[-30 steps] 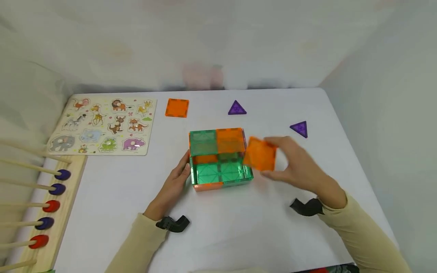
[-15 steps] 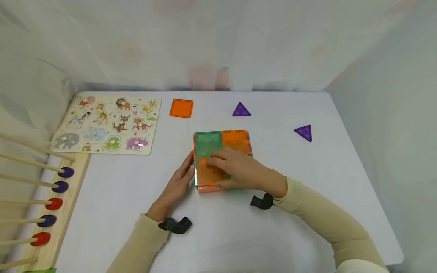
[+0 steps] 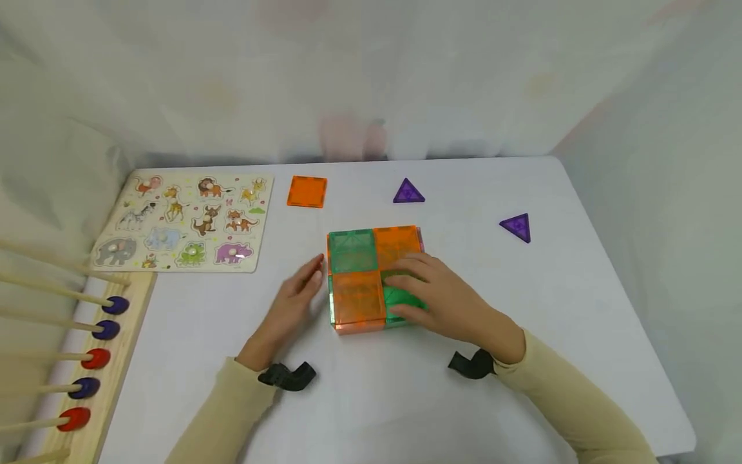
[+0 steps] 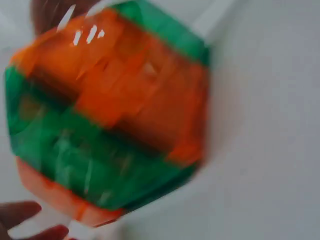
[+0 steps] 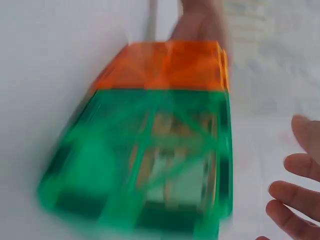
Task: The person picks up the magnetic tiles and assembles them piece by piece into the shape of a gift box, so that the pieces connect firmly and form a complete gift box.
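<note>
A box of see-through magnetic tiles (image 3: 355, 251), green and orange, stands mid-table. Across its top lie a green tile, an orange tile at the back right and another orange tile (image 3: 359, 298) at the front left. Green shows at the front right corner, partly behind my right hand (image 3: 449, 299), which hovers there with bent, spread fingers and nothing between them. My left hand (image 3: 290, 309) is just off the box's left side, fingers relaxed. Both wrist views show the box blurred; the left fingers (image 4: 22, 215) and right fingers (image 5: 295, 195) appear apart from it.
Behind the box lie a loose orange square tile (image 3: 307, 192) and two purple triangle tiles, one in the middle (image 3: 408, 191) and one to the right (image 3: 518, 227). An animal peg puzzle (image 3: 185, 222) and a wooden bead frame (image 3: 130, 335) occupy the left side.
My right hand brought an orange square tile from the right onto the box's front left top, let it go and drew back rightward. My left hand moved slightly away from the box's side.
</note>
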`<action>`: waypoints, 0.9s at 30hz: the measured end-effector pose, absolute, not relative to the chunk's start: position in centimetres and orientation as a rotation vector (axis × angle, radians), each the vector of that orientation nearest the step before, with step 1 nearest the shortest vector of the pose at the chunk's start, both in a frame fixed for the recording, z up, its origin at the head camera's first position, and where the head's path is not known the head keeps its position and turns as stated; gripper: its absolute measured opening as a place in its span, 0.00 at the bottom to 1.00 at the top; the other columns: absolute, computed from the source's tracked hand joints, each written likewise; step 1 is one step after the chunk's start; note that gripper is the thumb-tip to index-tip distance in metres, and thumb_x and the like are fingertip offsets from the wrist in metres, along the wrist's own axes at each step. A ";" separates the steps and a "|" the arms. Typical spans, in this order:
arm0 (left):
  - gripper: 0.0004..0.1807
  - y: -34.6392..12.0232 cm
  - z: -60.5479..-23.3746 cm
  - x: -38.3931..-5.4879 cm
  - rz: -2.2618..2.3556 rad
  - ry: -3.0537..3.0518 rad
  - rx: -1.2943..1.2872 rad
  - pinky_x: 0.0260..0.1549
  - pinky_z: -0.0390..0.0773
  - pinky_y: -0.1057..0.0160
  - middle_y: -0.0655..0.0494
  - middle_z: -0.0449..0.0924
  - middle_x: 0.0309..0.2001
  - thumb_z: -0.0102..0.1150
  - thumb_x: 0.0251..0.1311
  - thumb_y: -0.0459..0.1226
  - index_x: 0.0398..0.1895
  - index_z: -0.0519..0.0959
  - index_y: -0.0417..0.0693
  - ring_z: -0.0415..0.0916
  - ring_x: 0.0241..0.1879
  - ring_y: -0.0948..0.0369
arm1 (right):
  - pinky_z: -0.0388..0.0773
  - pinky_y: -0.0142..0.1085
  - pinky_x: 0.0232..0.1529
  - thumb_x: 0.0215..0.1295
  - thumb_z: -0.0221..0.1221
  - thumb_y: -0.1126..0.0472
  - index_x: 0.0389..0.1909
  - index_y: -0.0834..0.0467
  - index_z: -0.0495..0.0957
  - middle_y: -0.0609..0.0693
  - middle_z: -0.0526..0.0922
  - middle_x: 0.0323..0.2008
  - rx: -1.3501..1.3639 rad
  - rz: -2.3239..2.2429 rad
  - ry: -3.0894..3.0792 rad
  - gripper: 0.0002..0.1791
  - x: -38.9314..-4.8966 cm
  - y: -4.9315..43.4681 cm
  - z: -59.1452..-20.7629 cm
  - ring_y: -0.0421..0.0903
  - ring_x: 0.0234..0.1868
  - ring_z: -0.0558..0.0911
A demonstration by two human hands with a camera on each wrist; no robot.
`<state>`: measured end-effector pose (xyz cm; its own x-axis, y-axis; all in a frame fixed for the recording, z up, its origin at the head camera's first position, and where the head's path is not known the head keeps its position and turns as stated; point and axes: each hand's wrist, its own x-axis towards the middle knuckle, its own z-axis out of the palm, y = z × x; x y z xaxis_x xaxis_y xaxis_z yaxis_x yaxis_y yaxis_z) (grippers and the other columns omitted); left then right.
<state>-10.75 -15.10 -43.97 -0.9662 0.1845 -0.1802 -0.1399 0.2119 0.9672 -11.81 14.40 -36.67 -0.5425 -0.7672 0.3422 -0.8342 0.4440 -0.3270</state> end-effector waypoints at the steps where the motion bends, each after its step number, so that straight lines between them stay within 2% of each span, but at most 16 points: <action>1: 0.32 -15.7 -43.5 -11.9 1.766 2.321 0.047 0.71 0.53 0.46 0.48 0.53 0.75 0.43 0.73 0.48 0.75 0.55 0.47 0.51 0.74 0.49 | 0.70 0.45 0.62 0.60 0.65 0.50 0.52 0.55 0.78 0.52 0.77 0.55 1.375 0.741 -2.553 0.21 -11.4 15.2 -36.8 0.51 0.60 0.72; 4: 0.34 -18.0 -42.0 -16.6 1.416 2.659 0.122 0.70 0.52 0.43 0.45 0.48 0.76 0.50 0.70 0.43 0.75 0.53 0.45 0.49 0.74 0.44 | 0.73 0.44 0.59 0.61 0.65 0.54 0.51 0.55 0.78 0.52 0.77 0.55 1.233 0.798 -2.605 0.19 -10.2 17.5 -37.5 0.50 0.59 0.72; 7: 0.42 -21.0 -41.7 -21.5 0.929 2.869 0.232 0.71 0.44 0.39 0.43 0.39 0.77 0.54 0.65 0.36 0.77 0.44 0.44 0.38 0.74 0.39 | 0.75 0.43 0.57 0.60 0.65 0.57 0.50 0.56 0.79 0.53 0.77 0.54 1.180 0.845 -2.652 0.18 -9.5 18.7 -38.6 0.48 0.58 0.73; 9: 0.47 -23.0 -42.1 -24.1 0.663 2.852 0.246 0.71 0.39 0.38 0.41 0.33 0.77 0.57 0.62 0.35 0.77 0.39 0.43 0.32 0.74 0.36 | 0.76 0.42 0.56 0.60 0.65 0.57 0.50 0.56 0.78 0.52 0.78 0.53 1.184 0.872 -2.668 0.18 -9.0 18.8 -39.5 0.47 0.57 0.74; 12: 0.48 -25.7 -42.7 -26.4 0.442 2.740 0.222 0.70 0.38 0.36 0.39 0.33 0.77 0.58 0.61 0.37 0.76 0.39 0.40 0.30 0.73 0.33 | 0.77 0.41 0.55 0.60 0.65 0.57 0.50 0.56 0.78 0.51 0.78 0.53 1.223 0.911 -2.670 0.18 -8.6 18.6 -40.4 0.46 0.56 0.74; 18: 0.42 -27.3 -42.1 -27.2 0.277 2.831 0.172 0.60 0.54 0.27 0.37 0.52 0.71 0.63 0.58 0.39 0.73 0.54 0.38 0.46 0.67 0.32 | 0.76 0.42 0.56 0.62 0.64 0.57 0.50 0.56 0.79 0.50 0.78 0.52 1.238 0.911 -2.650 0.16 -9.2 17.9 -40.6 0.47 0.56 0.75; 21: 0.42 -26.9 -41.8 -26.6 0.240 2.836 0.172 0.58 0.54 0.26 0.35 0.57 0.66 0.66 0.55 0.43 0.70 0.60 0.37 0.51 0.63 0.33 | 0.76 0.43 0.55 0.62 0.64 0.57 0.50 0.56 0.79 0.50 0.78 0.52 1.254 0.921 -2.645 0.16 -9.2 17.7 -40.4 0.47 0.56 0.75; 27: 0.43 -26.2 -41.7 -24.9 0.270 2.775 0.169 0.56 0.53 0.32 0.34 0.64 0.53 0.67 0.49 0.54 0.62 0.68 0.33 0.58 0.53 0.39 | 0.76 0.43 0.56 0.61 0.65 0.58 0.49 0.57 0.79 0.50 0.79 0.51 1.273 0.933 -2.623 0.16 -9.1 17.2 -40.2 0.46 0.56 0.75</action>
